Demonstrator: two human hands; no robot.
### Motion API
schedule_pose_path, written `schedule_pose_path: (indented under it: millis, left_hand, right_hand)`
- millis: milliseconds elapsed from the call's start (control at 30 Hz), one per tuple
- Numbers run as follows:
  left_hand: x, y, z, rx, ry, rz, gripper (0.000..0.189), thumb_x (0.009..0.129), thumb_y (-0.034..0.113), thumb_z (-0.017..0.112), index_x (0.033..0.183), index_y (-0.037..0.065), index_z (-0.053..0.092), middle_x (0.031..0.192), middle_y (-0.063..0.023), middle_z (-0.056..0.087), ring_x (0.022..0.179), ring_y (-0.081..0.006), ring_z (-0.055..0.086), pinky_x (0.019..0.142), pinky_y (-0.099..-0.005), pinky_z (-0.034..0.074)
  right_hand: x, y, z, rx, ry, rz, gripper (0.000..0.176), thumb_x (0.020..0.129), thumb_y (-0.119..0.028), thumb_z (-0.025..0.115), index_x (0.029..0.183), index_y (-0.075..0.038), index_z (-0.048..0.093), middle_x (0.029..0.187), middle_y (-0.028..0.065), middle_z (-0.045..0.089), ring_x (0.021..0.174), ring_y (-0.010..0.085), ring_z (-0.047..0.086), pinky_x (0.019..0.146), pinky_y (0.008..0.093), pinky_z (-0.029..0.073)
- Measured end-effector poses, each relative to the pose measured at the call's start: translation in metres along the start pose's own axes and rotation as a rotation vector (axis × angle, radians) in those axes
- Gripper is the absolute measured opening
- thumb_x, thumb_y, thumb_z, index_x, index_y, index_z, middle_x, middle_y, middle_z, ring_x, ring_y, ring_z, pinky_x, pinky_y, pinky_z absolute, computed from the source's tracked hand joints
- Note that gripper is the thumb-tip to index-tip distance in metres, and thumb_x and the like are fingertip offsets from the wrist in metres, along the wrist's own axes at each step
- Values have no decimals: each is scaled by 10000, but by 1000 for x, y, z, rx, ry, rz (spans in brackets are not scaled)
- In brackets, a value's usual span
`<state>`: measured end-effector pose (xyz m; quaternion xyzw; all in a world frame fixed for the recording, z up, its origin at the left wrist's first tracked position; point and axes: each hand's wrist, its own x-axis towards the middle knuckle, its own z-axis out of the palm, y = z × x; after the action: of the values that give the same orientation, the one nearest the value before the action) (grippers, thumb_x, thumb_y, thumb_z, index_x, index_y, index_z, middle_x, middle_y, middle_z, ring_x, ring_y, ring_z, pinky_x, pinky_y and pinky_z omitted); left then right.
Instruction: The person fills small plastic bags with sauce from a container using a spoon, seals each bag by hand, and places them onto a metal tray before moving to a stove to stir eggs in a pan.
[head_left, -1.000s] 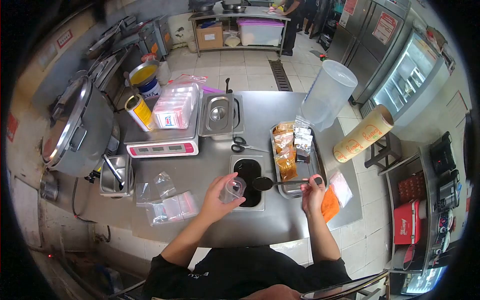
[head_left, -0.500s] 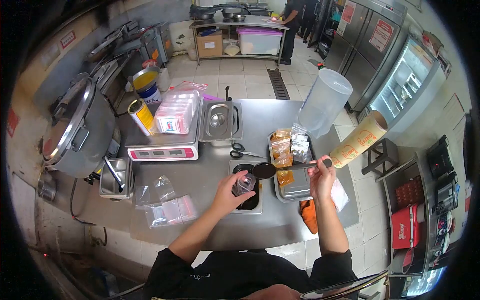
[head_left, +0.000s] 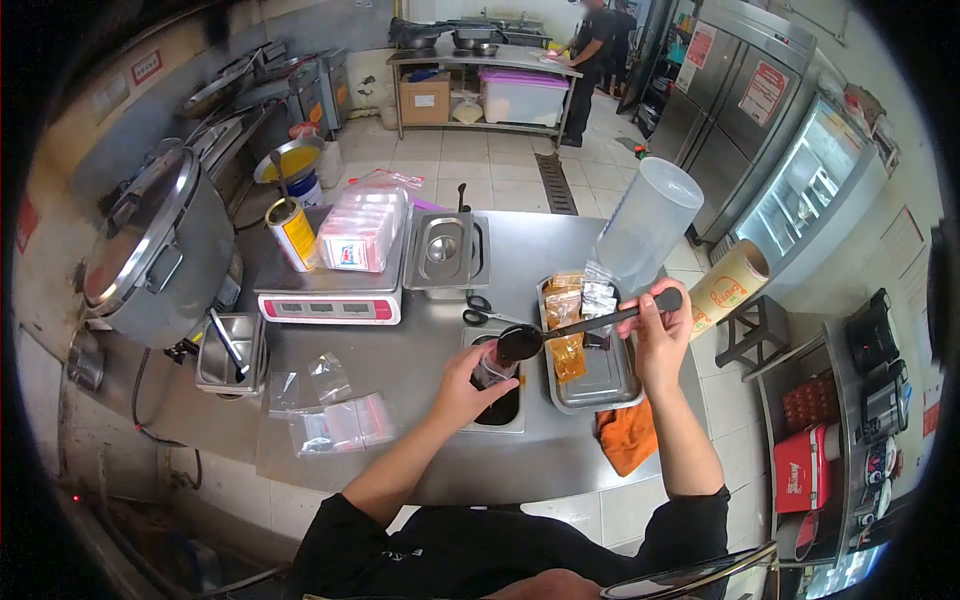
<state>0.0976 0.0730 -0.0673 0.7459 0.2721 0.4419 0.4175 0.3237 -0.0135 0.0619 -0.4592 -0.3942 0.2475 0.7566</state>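
- Above the sauce pan (head_left: pixel 507 412), the left hand (head_left: pixel 462 390) pinches a clear container (head_left: pixel 491 368); the right hand (head_left: pixel 660 335) fists the tilted ladle (head_left: pixel 580 325).
- I fear the sauce overshooting the container and splashing beside the pan.

Steel table (head_left: pixel 405 348), before me. Directly on it:
- Far left: tin (head_left: pixel 291 232); scale (head_left: pixel 330 300).
- Far centre: lidded pan (head_left: pixel 445 250); scissors (head_left: pixel 485 312) just beside it, nearer me.
- Far right: clear jug (head_left: pixel 645 225).
- Centre: sauce pan (head_left: pixel 503 406); tray (head_left: pixel 600 385) just right of it.
- Left: small pan (head_left: pixel 232 352); loose bags (head_left: pixel 335 415).
- Near right: orange cloth (head_left: pixel 628 440), overhanging my edge.
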Motion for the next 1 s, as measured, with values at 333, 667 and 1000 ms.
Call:
schedule_pose_path:
  millis: [333,667,1000]
  left_hand:
    - [3,5,-2,-44,19,-15,553,690,214,806,1153,17,576,1003,-130,636,940,-266,613,834,-349,465]
    - [3,-2,2,-139,46,-15,472,731,90,778,1146,4,572,964,-77,640,882,-142,602,830,-286,468]
    - [5,4,-4,-213,77,-44,585,706,92,795,1240,47,560,936,-69,626,851,-158,598,796,-283,473]
  right_hand:
    - [-14,-30,22,-121,-231,-257,145,910,-15,531,1000,-17,417,816,153,625,633,149,605,564,247,514]
    - [-23,-24,17,-200,-341,-491,137,897,31,512,986,6,411,844,191,626,610,158,604,582,256,530]
    - [-30,11,-7,147,182,-166,177,934,-65,516,1044,-50,377,821,175,610,576,170,584,526,276,492]
